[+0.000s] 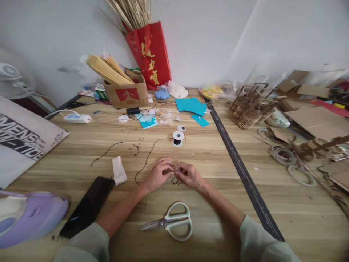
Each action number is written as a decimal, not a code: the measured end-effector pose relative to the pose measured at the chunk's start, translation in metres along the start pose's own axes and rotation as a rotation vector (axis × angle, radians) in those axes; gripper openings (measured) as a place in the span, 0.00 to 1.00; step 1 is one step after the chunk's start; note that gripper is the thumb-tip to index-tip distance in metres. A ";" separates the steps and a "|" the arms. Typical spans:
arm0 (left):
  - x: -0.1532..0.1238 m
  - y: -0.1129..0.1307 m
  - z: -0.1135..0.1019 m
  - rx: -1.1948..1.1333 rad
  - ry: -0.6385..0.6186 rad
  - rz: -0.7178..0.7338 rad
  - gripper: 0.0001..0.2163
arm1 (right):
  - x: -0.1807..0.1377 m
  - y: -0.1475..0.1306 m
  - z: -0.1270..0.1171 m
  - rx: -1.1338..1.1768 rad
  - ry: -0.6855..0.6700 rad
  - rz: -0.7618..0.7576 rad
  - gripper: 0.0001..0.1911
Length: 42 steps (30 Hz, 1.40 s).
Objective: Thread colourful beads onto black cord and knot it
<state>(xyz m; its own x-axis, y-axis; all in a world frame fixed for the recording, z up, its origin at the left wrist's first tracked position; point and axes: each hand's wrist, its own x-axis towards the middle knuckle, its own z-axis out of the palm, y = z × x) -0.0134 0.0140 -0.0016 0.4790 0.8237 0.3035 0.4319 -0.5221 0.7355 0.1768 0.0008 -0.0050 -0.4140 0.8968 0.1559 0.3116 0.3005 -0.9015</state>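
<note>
Wood [219,163], open from right hand [189,176] to black strip's edge [241,169]

Craft workshop, scissors [163,222], cord spool [178,139], small beads [176,182], brown baskets [247,117]

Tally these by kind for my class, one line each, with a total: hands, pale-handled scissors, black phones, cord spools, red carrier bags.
Hands, the left hand and the right hand: 2
Pale-handled scissors: 1
Black phone: 1
Cord spool: 1
Red carrier bag: 1
Total: 6
</note>
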 end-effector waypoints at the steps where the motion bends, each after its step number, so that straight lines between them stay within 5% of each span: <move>1: -0.001 0.000 0.000 -0.013 0.014 -0.013 0.03 | 0.000 0.000 0.001 0.005 0.001 0.004 0.06; 15: -0.009 -0.001 0.004 -0.114 0.117 -0.060 0.04 | -0.007 -0.003 -0.001 -0.036 0.017 -0.042 0.07; 21: -0.010 -0.003 -0.002 -0.139 0.247 -0.107 0.04 | -0.012 -0.006 0.004 -0.274 0.025 -0.300 0.06; 28: -0.009 -0.002 -0.001 -0.149 0.233 -0.107 0.05 | -0.010 -0.007 0.011 -0.489 -0.114 -0.391 0.06; 42: -0.010 -0.003 0.001 -0.063 0.162 -0.088 0.05 | -0.010 -0.004 0.012 -0.538 -0.121 -0.393 0.06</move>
<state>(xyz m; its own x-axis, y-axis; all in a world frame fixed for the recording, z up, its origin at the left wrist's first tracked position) -0.0191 0.0071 -0.0078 0.3096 0.8931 0.3263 0.4153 -0.4357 0.7986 0.1699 -0.0136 -0.0080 -0.6667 0.6546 0.3564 0.4877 0.7448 -0.4555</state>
